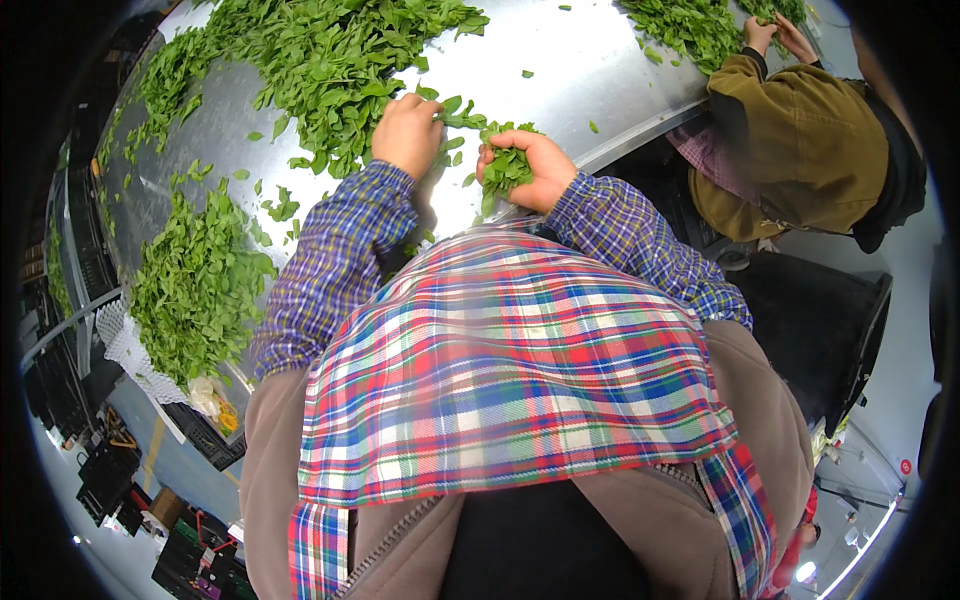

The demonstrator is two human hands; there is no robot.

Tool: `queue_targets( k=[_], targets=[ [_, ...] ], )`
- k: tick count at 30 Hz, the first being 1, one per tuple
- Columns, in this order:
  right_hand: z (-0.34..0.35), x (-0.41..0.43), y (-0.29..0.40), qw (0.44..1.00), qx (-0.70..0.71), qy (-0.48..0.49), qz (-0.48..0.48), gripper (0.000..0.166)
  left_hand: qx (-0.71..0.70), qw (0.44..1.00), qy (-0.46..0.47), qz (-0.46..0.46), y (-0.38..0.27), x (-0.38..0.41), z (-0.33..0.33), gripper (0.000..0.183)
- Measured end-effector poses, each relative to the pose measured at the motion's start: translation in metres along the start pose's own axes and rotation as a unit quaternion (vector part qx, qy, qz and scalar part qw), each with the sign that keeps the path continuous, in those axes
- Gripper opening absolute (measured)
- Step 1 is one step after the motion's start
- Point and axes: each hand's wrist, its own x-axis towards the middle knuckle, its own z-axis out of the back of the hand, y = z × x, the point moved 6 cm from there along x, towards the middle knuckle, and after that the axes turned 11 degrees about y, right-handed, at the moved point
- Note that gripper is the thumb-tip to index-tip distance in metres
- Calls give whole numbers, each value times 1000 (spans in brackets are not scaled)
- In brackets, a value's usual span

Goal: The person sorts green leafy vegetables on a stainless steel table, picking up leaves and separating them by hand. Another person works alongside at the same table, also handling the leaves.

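My left hand (407, 135) rests at the edge of a large heap of leafy green sprigs (330, 67), its fingertips on a few loose sprigs; whether they grip one is unclear. Just to its right, my right hand (536, 169) holds a small bunch of green sprigs (506, 169), with fingers curled round it and leaves sticking out above and below. Both hands are over a shiny metal table (555, 97) near its front edge. Single leaves lie scattered around them. Another pile of leafy sprigs (199, 285) sits at the table's left end.
A co-worker in a brown jacket (810, 150) stands at the right, hands at a further heap of greens (690, 34). Behind that person is a large black container (817, 322). Below the left pile are white foam netting (135, 345) and a black crate (202, 439).
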Motion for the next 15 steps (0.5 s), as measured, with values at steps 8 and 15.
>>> queue_targets(
  k=[8, 15],
  targets=[
    [5, -6, 4, 1000, 15, 0, 10, 14, -546, 800, 162, 188, 13, -23, -19, 14],
    [-1, -5, 3, 999, -26, 3, 36, 12, -769, 552, 251, 203, -17, -61, -9, 14]
  ],
)
